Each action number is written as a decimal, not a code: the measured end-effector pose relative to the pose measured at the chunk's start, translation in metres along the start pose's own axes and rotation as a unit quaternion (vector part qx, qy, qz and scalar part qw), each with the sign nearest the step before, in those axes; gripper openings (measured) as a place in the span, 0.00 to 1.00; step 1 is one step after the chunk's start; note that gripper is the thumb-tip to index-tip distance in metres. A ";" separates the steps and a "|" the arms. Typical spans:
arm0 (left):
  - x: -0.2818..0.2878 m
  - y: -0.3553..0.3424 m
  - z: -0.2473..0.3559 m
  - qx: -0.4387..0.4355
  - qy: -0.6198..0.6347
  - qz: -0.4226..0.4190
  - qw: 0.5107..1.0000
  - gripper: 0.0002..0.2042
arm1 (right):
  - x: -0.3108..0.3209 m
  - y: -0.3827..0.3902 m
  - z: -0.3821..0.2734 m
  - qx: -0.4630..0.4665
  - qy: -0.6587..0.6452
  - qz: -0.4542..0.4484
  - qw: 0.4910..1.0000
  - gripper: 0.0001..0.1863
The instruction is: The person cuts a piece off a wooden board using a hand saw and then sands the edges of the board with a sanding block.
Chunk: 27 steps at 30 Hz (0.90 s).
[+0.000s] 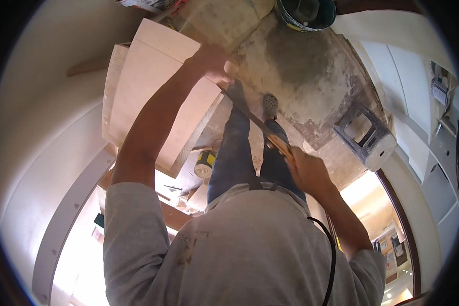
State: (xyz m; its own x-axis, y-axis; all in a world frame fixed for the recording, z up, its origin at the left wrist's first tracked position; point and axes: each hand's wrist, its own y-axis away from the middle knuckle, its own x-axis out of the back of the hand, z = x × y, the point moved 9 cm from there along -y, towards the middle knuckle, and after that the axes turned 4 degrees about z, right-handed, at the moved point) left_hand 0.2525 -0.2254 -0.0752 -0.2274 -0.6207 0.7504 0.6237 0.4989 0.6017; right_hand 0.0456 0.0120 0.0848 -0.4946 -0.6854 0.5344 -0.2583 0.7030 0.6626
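Observation:
Pale pink boards (158,102), stacked and sloping, fill the left-centre, with a straight line across the top one. My left hand (211,66) grips the top board's right edge near its upper corner, fingers curled over it. In my right hand (306,171) is the wooden handle of a long, narrow tool (252,117), whose dark blade runs up to that edge, just below my left hand. I cannot make out whether the blade touches the board. My legs in jeans and one grey clog (270,104) show beneath the tool.
A grey plastic step stool (359,132) stands at right on the stained floor (301,66). A dark bucket (306,25) is at the top. A yellow-labelled tin (204,171) and scraps sit below the boards. White walls and panels (403,86) flank both sides.

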 end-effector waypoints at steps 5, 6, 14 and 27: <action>0.003 -0.004 -0.001 0.021 -0.064 -0.009 0.998 0.37 | -0.036 -0.134 -0.077 0.135 -0.034 0.130 0.982 0.11; -0.003 -0.004 -0.001 0.025 -0.062 -0.050 0.996 0.37 | -0.034 -0.142 -0.090 0.156 -0.046 0.181 0.970 0.11; 0.001 0.000 0.001 0.000 -0.023 -0.007 1.000 0.39 | -0.010 -0.045 -0.046 0.068 -0.073 0.095 0.990 0.10; -0.010 -0.009 -0.002 0.036 -0.053 -0.078 0.995 0.38 | -0.046 -0.130 -0.069 0.125 -0.026 0.147 0.981 0.10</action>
State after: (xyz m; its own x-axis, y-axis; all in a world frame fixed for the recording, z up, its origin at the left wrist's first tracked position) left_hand 0.2508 -0.2248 -0.0883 -0.3976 -0.6280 0.6690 0.5199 0.4466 0.7282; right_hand 0.1588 -0.0613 0.0099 -0.6188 -0.4397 0.6510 -0.2900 0.8980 0.3308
